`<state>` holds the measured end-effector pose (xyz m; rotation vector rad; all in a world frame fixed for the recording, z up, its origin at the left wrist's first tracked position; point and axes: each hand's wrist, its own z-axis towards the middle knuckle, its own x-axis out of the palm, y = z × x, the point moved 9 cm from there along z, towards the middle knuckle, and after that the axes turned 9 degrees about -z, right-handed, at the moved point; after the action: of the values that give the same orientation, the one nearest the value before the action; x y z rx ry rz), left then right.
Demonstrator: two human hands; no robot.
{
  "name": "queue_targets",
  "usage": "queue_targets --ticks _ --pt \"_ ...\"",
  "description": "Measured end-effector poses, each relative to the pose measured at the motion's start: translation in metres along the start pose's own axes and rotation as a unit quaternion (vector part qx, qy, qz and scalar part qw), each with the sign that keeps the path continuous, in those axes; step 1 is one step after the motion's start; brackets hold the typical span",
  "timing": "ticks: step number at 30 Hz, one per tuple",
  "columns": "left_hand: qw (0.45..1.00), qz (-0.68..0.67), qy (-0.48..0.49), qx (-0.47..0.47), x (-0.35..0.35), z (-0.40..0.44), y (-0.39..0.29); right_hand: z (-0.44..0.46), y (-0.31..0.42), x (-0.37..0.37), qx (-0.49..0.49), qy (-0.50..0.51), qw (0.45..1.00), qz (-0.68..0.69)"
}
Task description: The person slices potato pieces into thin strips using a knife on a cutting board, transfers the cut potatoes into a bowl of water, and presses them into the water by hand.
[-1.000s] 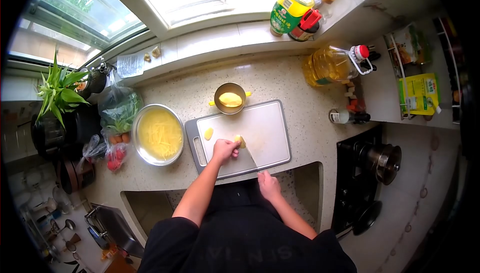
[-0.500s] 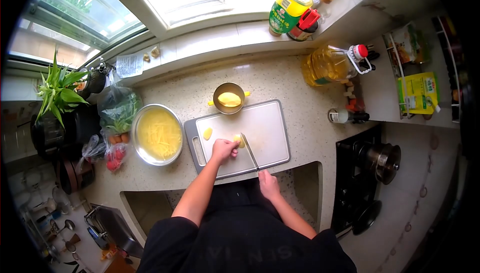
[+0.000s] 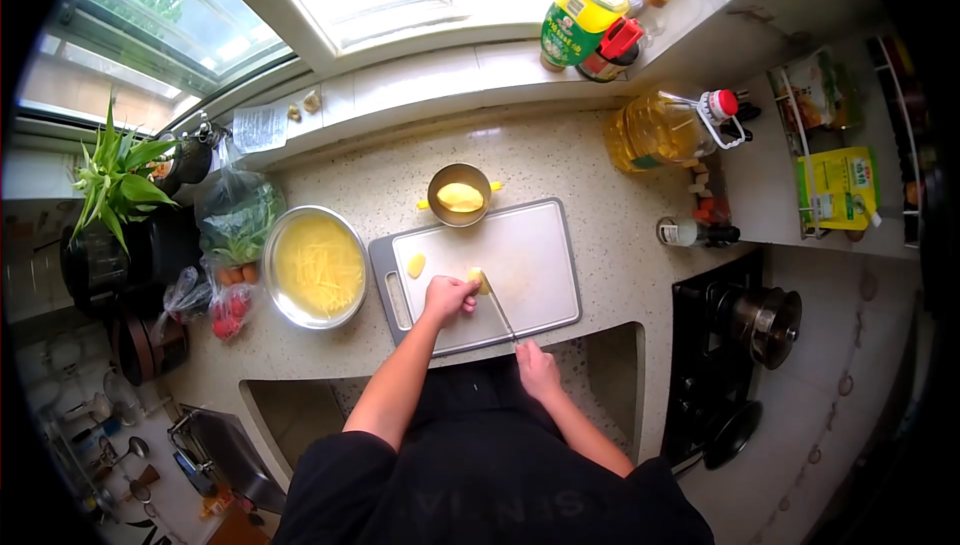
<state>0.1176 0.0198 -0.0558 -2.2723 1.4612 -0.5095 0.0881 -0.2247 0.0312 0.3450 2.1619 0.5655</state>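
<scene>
My left hand [image 3: 451,299] pinches a small pale yellow piece of potato [image 3: 481,281] against the white, grey-edged cutting board [image 3: 545,255]. In my right hand [image 3: 538,369] is the handle of a kitchen knife [image 3: 502,313], its blade slanting up and left to the potato's right side. A loose potato slice [image 3: 416,265] lies on the left of the board. Just behind the board, a small metal bowl [image 3: 437,181] with yellow handles holds a peeled potato [image 3: 460,197]. To the left, a large metal bowl [image 3: 278,306] contains potato shreds [image 3: 318,265] in liquid.
Bagged greens [image 3: 243,230] and a bag of red vegetables [image 3: 231,313] sit left of the large bowl. An oil jug [image 3: 655,132] and a dark-necked bottle [image 3: 690,233] stand at right, near the stove [image 3: 705,375]. A yellow-green container [image 3: 580,20] rests on the sill.
The knife's tip has shifted slightly left, closer to my left fingers, and the blade looks narrower, more edge-on. Both hands stay in nearly the same place.
</scene>
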Motion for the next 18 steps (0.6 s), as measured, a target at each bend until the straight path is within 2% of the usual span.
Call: queue_targets --ticks 10,18 --pt "1.0 -0.004 -0.002 0.001 0.0 -0.002 -0.003 -0.002 0.001 0.003 0.001 -0.004 1.0 -0.016" --pt "1.0 -0.009 -0.001 0.0 0.001 -0.003 -0.003 0.002 0.013 -0.003 0.027 0.005 0.996 -0.088"
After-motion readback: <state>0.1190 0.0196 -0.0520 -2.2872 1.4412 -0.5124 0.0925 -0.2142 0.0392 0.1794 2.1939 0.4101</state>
